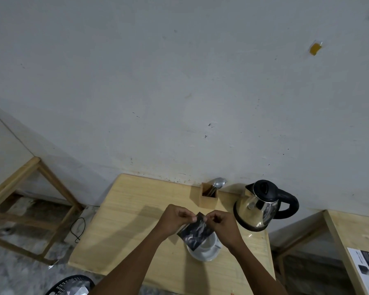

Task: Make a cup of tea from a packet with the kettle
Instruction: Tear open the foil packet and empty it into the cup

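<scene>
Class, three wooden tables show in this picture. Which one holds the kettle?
The middle table, beneath both hands, holds the kettle. The left one is a bare frame; the right one carries only printed paper.

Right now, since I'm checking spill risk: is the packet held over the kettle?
No, both hands hold the packet above the cup; the kettle stands apart.
</scene>
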